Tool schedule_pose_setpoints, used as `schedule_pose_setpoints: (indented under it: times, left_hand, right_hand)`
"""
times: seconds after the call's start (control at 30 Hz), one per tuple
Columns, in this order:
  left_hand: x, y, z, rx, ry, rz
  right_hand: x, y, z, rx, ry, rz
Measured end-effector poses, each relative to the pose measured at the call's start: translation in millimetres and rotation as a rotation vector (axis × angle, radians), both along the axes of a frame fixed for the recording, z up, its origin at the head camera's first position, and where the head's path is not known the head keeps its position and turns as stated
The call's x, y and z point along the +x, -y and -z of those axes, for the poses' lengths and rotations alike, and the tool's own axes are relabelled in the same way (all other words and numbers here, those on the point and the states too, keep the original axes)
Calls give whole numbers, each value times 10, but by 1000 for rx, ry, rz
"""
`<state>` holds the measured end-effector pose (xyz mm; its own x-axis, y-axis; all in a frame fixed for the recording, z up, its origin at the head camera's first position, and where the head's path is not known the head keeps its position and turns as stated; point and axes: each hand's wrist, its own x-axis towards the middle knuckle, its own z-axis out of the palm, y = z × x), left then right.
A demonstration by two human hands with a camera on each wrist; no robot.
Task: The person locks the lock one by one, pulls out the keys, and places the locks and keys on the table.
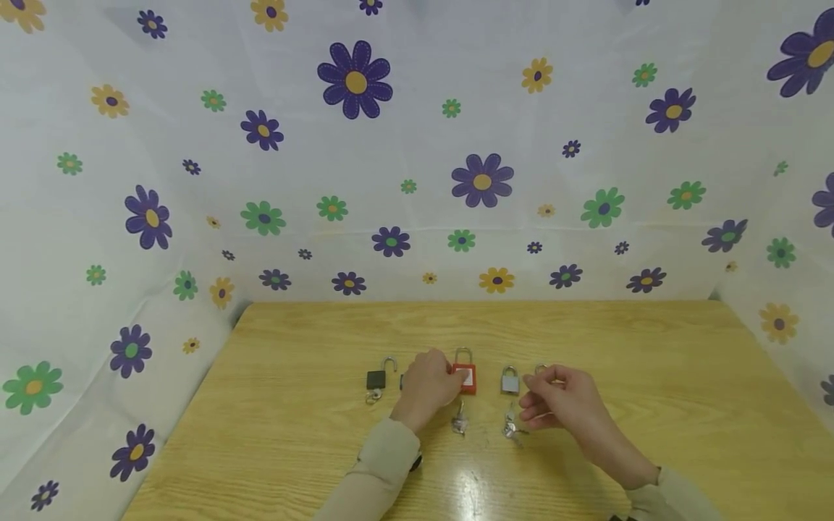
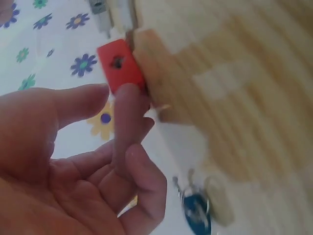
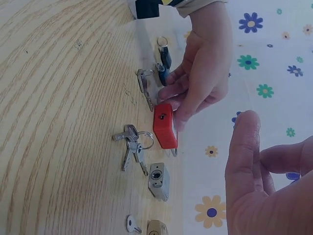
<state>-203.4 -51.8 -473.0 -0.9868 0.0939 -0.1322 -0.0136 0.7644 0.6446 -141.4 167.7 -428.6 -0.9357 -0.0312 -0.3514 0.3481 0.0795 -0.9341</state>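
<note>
A red padlock (image 1: 470,387) with a white label lies on the table, its keyhole end visible in the right wrist view. My left hand (image 1: 426,387) pinches its side edge between thumb and index finger, the thumb on the label; the other fingers curl loosely in the left wrist view. A blue padlock (image 2: 196,213) is mostly hidden behind this hand in the head view. My right hand (image 1: 567,401) hovers beside a small grey padlock (image 1: 510,382), holding nothing, with its index finger extended in the right wrist view. It partly covers a brass-coloured padlock (image 3: 156,227).
A black padlock (image 1: 376,380) with a raised shackle and keys (image 1: 373,396) lies at the left. Bunches of keys (image 1: 460,420) lie in front of the red and grey padlocks, and a single key (image 3: 131,224) by the brass one. A flowered cloth (image 1: 417,145) hangs behind the wooden table (image 1: 274,449).
</note>
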Motion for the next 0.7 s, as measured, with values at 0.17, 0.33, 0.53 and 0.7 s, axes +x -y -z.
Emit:
schedule_pose_setpoints:
  times: [0.17, 0.33, 0.53, 0.7]
  left_hand:
    - [44, 238, -72, -103, -88, -66]
    - [83, 545, -183, -215, -136, -104]
    - [142, 636, -167, -338, -129, -90]
    - [179, 567, -89, -380, -144, -76]
  right_hand:
    - [6, -3, 17, -12, 11, 9]
    - [1, -15, 16, -7, 2, -1]
    - [-11, -28, 47, -5, 7, -4]
    - [-5, -28, 76, -4, 15, 0]
